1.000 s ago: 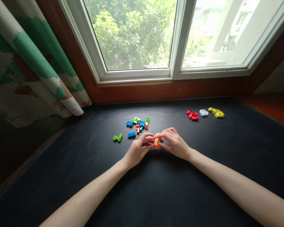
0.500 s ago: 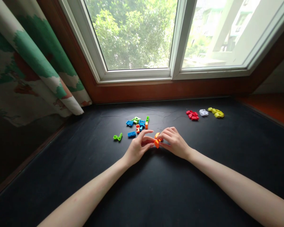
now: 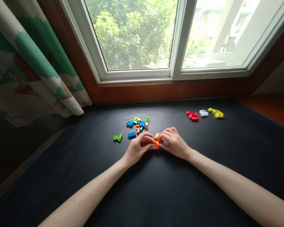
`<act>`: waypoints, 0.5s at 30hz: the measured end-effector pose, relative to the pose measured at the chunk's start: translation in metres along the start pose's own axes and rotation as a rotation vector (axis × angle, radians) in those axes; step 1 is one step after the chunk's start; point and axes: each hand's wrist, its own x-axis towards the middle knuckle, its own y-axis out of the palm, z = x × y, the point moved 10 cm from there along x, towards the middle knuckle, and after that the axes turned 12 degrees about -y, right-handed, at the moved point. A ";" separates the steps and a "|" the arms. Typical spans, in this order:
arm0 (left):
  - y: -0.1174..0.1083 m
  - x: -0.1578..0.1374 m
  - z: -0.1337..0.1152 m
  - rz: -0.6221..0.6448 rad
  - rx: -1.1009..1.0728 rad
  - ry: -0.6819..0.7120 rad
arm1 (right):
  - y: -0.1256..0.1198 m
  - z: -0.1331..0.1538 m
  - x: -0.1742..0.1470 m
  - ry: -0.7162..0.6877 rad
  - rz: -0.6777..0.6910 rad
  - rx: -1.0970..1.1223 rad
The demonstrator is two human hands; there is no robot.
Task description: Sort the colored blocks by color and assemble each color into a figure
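Several small orange plastic building pieces (image 3: 156,144) sit between my two hands, low over the black tabletop. My left hand (image 3: 139,146) pinches the near orange piece from the left with thumb and fingertips. From the other side my right hand (image 3: 174,142) has its fingers closed around the orange pieces, covering part of them. Whether the pieces are joined is hard to make out. Just beyond my left hand lies a blue piece (image 3: 132,134), and behind it is a mixed pile of blue, green and orange pieces (image 3: 142,123).
A green piece (image 3: 117,137) lies to the left. At the back right are groups of red pieces (image 3: 192,115), white pieces (image 3: 203,113) and yellow pieces (image 3: 216,113). A window (image 3: 134,75) borders the black table (image 3: 142,195) at the back; a curtain (image 3: 38,63) hangs left.
The fingers of my left hand have curled down closer to the orange pieces. My right hand stays almost in the same place, and the other pieces have not moved.
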 end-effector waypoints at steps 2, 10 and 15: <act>0.000 0.000 -0.001 0.002 0.011 0.002 | -0.001 0.002 0.001 -0.019 -0.008 0.000; -0.008 -0.001 -0.007 -0.127 0.225 0.065 | -0.013 -0.018 -0.008 0.107 -0.129 -0.050; 0.015 -0.004 -0.015 -0.062 0.700 0.218 | -0.013 -0.053 -0.025 0.360 -0.150 -0.092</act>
